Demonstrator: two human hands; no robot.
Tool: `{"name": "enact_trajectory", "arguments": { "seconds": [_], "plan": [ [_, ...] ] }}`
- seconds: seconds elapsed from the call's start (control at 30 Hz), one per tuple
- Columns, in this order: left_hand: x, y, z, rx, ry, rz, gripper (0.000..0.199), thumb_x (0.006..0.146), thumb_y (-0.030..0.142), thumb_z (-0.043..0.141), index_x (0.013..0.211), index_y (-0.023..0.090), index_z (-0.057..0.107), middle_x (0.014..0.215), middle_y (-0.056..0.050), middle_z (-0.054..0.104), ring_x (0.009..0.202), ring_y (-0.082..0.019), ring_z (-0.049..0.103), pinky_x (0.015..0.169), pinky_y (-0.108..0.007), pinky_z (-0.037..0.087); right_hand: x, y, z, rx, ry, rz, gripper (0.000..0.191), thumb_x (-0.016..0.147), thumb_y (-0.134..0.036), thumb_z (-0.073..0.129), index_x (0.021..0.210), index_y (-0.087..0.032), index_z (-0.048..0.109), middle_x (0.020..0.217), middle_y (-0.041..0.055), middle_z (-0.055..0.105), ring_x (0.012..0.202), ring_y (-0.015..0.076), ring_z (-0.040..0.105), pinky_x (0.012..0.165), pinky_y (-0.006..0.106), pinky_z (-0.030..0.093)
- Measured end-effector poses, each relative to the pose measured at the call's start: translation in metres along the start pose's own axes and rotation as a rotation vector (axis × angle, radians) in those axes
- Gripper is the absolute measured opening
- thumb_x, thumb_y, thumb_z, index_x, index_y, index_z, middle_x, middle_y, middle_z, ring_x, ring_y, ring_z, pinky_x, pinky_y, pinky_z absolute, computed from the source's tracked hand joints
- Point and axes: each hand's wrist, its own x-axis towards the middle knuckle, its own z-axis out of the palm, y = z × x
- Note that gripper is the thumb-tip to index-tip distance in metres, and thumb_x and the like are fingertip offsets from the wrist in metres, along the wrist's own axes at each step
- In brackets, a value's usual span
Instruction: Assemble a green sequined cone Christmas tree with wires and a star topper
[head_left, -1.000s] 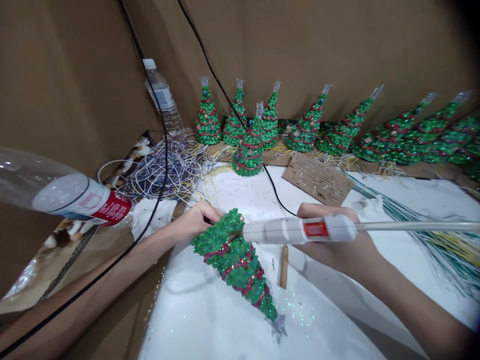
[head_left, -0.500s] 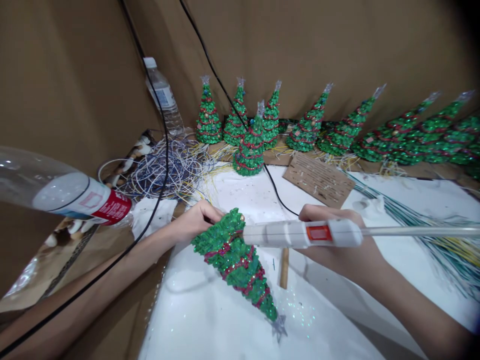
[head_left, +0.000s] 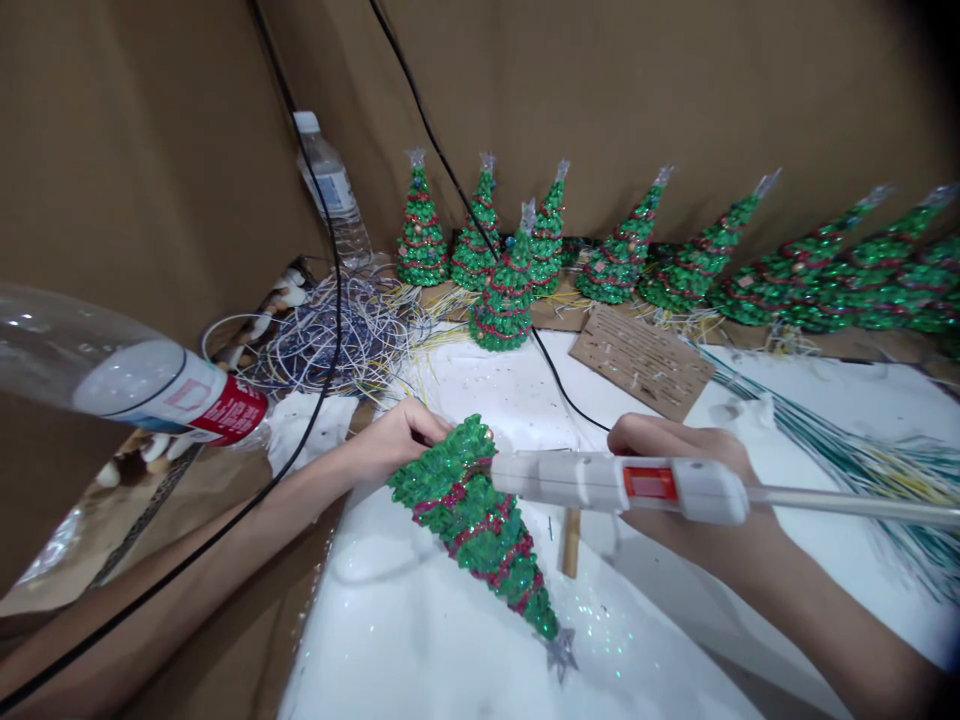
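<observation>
My left hand (head_left: 405, 437) is closed on the base end of a small green Christmas tree ornament (head_left: 480, 530), its fingertips partly hidden behind it. The tree tilts downward, so its clear star (head_left: 561, 652) points toward the lower right. Red garland winds around the glittery green tiers. A white hot glue gun (head_left: 585, 482) with an orange switch window is gripped in my right hand (head_left: 675, 450). Its front end meets the tree's side near the base; the tip itself is hard to see. From the gun's back end a pale glue stick (head_left: 855, 503) runs off to the right.
Several finished-looking trees (head_left: 422, 235) stand along the back. A heap of wires (head_left: 322, 330), a large bottle (head_left: 180, 395) and a water bottle (head_left: 334, 195) are at left. Cardboard (head_left: 641, 360) and green wires (head_left: 840, 440) lie right. A black cable (head_left: 335, 330) hangs across the left.
The glue gun's rear end has dipped slightly and shifted right with my right hand. The tree stays in my left hand in nearly the same pose; the whole view has shifted a little.
</observation>
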Motion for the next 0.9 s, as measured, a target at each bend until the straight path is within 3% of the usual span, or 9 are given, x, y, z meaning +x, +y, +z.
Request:
{"name": "enact_trajectory", "arguments": {
  "seconds": [0.5, 0.9],
  "plan": [
    [-0.001, -0.001, 0.001, 0.008, 0.021, 0.003, 0.035, 0.067, 0.049, 0.081, 0.062, 0.014, 0.078, 0.055, -0.008, 0.068, 0.053, -0.014, 0.058, 0.052, -0.023, 0.047, 0.000, 0.002, -0.001, 0.046, -0.035, 0.044, 0.011, 0.073, -0.019, 0.052, 0.068, -0.022, 0.043, 0.055, -0.0070, 0.045, 0.041, 0.0071, 0.037, 0.042, 0.019, 0.030],
    [0.000, -0.001, -0.001, 0.023, 0.006, 0.027, 0.034, 0.068, 0.046, 0.081, 0.061, 0.014, 0.077, 0.058, -0.008, 0.069, 0.054, -0.013, 0.058, 0.052, -0.023, 0.046, 0.009, 0.005, -0.007, -0.076, -0.057, -0.046, 0.011, 0.074, -0.014, 0.047, 0.070, -0.022, 0.042, 0.056, -0.0069, 0.047, 0.043, 0.0076, 0.040, 0.042, 0.020, 0.028]
  ]
}}
